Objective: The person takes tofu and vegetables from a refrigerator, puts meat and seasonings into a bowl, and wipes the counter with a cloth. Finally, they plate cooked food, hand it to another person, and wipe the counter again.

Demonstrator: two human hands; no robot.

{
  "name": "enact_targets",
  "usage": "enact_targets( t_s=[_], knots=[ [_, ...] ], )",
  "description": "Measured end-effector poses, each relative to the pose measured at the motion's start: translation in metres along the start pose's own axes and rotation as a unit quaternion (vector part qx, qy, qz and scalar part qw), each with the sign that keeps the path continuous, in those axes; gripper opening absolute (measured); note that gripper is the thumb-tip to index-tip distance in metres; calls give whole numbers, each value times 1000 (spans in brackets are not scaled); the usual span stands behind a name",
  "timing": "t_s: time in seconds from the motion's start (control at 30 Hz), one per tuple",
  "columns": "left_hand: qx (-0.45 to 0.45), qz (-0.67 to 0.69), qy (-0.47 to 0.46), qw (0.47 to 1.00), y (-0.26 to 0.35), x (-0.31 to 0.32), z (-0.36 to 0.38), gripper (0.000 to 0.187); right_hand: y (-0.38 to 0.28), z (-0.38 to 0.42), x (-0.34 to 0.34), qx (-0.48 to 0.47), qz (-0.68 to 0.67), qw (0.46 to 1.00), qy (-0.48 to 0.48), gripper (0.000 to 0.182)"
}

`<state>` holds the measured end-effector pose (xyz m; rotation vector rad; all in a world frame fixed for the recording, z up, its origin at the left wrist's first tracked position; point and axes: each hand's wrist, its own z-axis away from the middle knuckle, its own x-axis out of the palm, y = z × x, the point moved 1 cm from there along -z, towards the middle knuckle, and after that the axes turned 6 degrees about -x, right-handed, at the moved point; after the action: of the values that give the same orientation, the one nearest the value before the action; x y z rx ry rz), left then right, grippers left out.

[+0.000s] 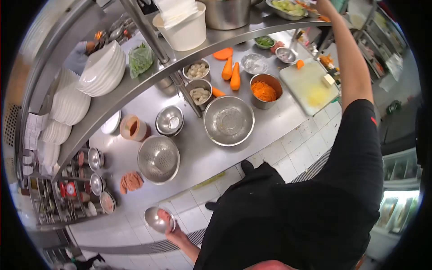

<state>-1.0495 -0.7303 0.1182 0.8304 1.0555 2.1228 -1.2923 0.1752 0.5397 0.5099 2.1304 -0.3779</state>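
Observation:
My left hand [169, 226] grips a small metal bowl [153, 219] by its rim, over the tiled floor in front of the counter. Part of the hand reaches inside the bowl. At the top edge of the view, my right hand [322, 7] is raised to the upper shelf, beside a metal bowl of cut pale-green vegetables [288, 7] with orange pieces near it. The frame cuts that hand off, and I cannot tell what its fingers hold. Below the right arm lies a cutting board [299, 83] with a pale block [328, 80] and an orange piece [300, 64].
On the steel counter [193, 157] stand a colander [158, 159], a wide metal bowl [228, 121] and a pot of shredded carrot [264, 92]. Whole carrots [235, 76] lie behind. Raw meat [131, 182] sits at the left. The raised shelf carries stacked white bowls [102, 69] and a white tub [182, 33].

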Motion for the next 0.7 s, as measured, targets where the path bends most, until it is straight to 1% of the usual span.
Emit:
enact_targets(
  t_s=[0.03,0.07,0.1,0.13,0.17,0.2,0.23,0.27,0.3,0.33,0.4,0.43,0.47,0.5,0.53,0.57,0.6,0.63,0.67,0.7],
  knots=[
    [-22,2,17,1000,-6,31,16,53,47,-55,28,-88,93,963,-236,106],
    [-46,5,34,998,-13,54,31,55,39,-69,34,-124,167,944,-255,114],
    [-75,-24,-2,997,-30,65,29,55,36,-73,39,-157,184,945,-221,115],
    [-103,-51,-42,993,-45,76,24,55,55,-87,62,-194,163,946,-201,110],
    [-104,-55,-83,990,-51,106,35,54,39,-80,61,-116,223,942,-223,98],
    [-102,-60,-123,985,-59,138,43,54,79,-111,92,-126,102,950,-267,86],
    [-116,-80,-99,985,-74,155,37,57,98,-133,116,-145,105,952,-248,29],
    [-124,-55,-112,984,-88,160,29,48,123,-162,142,-260,165,919,-246,32],
    [-128,-50,-52,989,-84,184,34,50,148,-190,168,-373,222,873,-222,36],
    [-117,-29,-53,991,-89,185,22,55,142,-192,163,-196,55,934,-294,34],
    [-103,-15,-88,991,-83,188,3,58,116,-179,150,-155,45,939,-304,29],
    [-111,-48,-65,991,-74,197,3,57,131,-190,170,-275,62,929,-240,23],
    [-120,-84,-49,988,-60,208,7,57,132,-185,164,-246,60,936,-244,20],
    [-118,-79,-53,988,-54,219,10,54,132,-179,157,-218,59,942,-247,17],
    [-116,-73,-60,989,-53,233,14,53,91,-151,119,-137,86,939,-302,17],
    [-109,-58,-75,989,-50,253,26,49,107,-165,134,-221,108,929,-276,19],
    [-100,-44,-85,990,-50,268,33,47,122,-173,144,-222,48,939,-258,22],
    [-103,-45,-104,988,-59,275,31,47,103,-153,111,-114,10,942,-315,32],
    [-111,-72,-121,984,-69,277,29,47,78,-128,82,-10,-36,929,-367,43],
    [-117,-96,-130,980,-75,279,30,49,87,-127,79,-96,-27,955,-278,36]
  ],
)
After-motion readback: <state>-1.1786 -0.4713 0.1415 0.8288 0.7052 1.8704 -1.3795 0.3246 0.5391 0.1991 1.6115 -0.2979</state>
